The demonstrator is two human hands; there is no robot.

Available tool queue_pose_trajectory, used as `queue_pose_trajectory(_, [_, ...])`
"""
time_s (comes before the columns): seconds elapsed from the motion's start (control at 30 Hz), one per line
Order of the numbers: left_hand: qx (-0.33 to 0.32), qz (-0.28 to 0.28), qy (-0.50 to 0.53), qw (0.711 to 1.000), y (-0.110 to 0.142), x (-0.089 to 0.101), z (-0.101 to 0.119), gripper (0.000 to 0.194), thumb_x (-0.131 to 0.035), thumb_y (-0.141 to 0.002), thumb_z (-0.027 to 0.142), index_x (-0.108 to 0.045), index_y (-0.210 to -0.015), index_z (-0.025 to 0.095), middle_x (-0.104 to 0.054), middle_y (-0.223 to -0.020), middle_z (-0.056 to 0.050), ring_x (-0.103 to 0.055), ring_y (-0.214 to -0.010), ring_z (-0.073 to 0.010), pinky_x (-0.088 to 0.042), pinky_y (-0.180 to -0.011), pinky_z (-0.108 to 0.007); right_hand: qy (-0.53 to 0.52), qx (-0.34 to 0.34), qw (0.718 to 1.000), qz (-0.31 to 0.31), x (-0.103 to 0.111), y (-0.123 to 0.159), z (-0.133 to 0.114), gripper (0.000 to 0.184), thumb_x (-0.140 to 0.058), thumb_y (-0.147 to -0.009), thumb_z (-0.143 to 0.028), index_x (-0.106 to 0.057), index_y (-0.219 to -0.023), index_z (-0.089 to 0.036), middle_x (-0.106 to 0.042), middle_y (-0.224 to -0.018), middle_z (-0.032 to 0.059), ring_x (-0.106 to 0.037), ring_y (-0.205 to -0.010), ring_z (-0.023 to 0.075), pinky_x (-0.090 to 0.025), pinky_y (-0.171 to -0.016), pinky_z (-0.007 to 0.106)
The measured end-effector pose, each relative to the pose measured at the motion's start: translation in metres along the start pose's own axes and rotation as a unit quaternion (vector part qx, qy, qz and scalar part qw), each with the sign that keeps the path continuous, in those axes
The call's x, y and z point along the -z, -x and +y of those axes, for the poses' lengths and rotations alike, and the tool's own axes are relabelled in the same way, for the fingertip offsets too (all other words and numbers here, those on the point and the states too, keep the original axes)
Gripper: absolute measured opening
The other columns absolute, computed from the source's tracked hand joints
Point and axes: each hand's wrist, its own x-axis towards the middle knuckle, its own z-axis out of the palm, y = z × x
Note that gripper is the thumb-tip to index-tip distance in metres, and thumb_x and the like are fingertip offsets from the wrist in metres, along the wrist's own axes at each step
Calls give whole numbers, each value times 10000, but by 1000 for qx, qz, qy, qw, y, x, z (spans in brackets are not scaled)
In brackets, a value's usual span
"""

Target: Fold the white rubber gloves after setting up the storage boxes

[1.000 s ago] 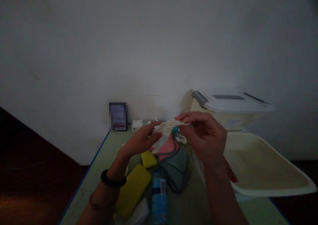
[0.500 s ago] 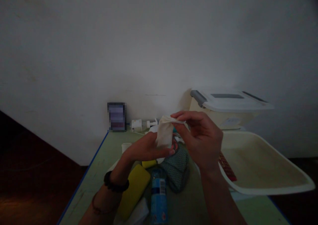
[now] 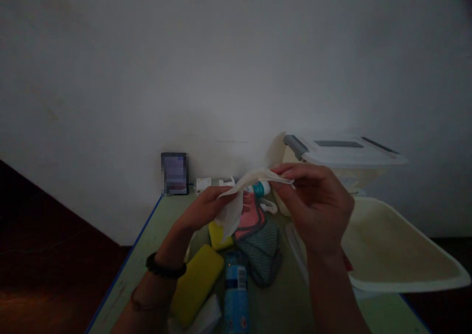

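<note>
A thin white cloth [image 3: 233, 215] is stretched between my hands above the table. My right hand [image 3: 320, 208] pinches its folded end between thumb and fingers. At the other end, my left hand [image 3: 201, 208] grips the cloth under the thumb, and a loose corner hangs down. Below lie a pink cloth [image 3: 249, 218] and a grey-green cloth [image 3: 262, 250]. Nearer to me are a large yellow sponge [image 3: 199, 285], a smaller yellow piece [image 3: 220, 235] and a blue bottle [image 3: 236, 294].
On the right stands a wide cream tub [image 3: 409, 286], with a lidded box [image 3: 342, 150] behind it. A dark-framed screen [image 3: 175, 174] leans on the wall at the table's [image 3: 138, 255] back left. A white-and-teal bottle [image 3: 261, 189] lies at the back.
My right hand has moved right with the folded end, and the cloth now spans a wider gap. My left hand has shifted slightly left and up, its fingers closing on the cloth.
</note>
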Motion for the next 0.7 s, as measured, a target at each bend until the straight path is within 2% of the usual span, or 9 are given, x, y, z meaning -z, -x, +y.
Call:
queue_pose_trajectory(0.07, [14,6,32,999,-2,3,0,201,-681,-752,318,-737,-814,135,-726,-683,-63,-659,-620,-202,-482,-585,-271,1,8,998,-61,5,-1,-2,225,-678,-753,-44,-655,-855,-243,-717,-848,4,-684,-825,167,-571,-767,333])
queue_pose_trajectory(0.17, [12,36,60,997,-5,6,4,193,-625,-751,285,-726,-818,136,-742,-735,-64,-674,-684,-197,-489,-609,-251,27,26,977,-211,10,-4,-5,205,-664,-772,-49,-645,-867,-230,-729,-868,12,-692,-823,157,-567,-761,312])
queue_pose_trajectory(0.23, [17,38,87,995,-6,6,8,234,-558,-773,274,-722,-848,125,-752,-805,-87,-687,-783,-217,-514,-714,-282,59,45,954,-290,11,-6,-7,193,-649,-782,-48,-633,-868,-220,-734,-871,14,-697,-819,142,-564,-757,282])
queue_pose_trajectory(0.3, [34,32,146,988,-5,6,14,285,-487,-807,264,-714,-890,113,-754,-877,-108,-692,-857,-236,-513,-824,-337,86,55,936,-336,10,-7,-6,179,-636,-791,-50,-621,-864,-213,-733,-862,11,-696,-821,127,-556,-768,259])
queue_pose_trajectory(0.43, [59,25,254,965,-2,2,23,327,-407,-885,244,-694,-957,105,-746,-955,-110,-700,-874,-239,-509,-870,-389,99,32,924,-367,7,-6,0,173,-623,-798,-54,-611,-865,-213,-725,-866,-4,-686,-841,118,-539,-787,245])
queue_pose_trajectory(0.57, [46,49,296,953,0,-2,27,322,-382,-907,197,-687,-955,108,-731,-1010,-93,-691,-907,-229,-499,-904,-402,111,14,921,-373,8,-5,8,169,-625,-784,-51,-621,-862,-201,-722,-859,-8,-683,-843,122,-523,-792,242])
queue_pose_trajectory(0.7, [28,65,322,944,2,-4,29,317,-378,-898,158,-671,-1011,114,-697,-1114,-87,-674,-934,-225,-469,-961,-460,134,-10,903,-409,8,-4,11,136,-640,-781,-60,-636,-833,-185,-726,-873,3,-684,-863,130,-515,-809,244])
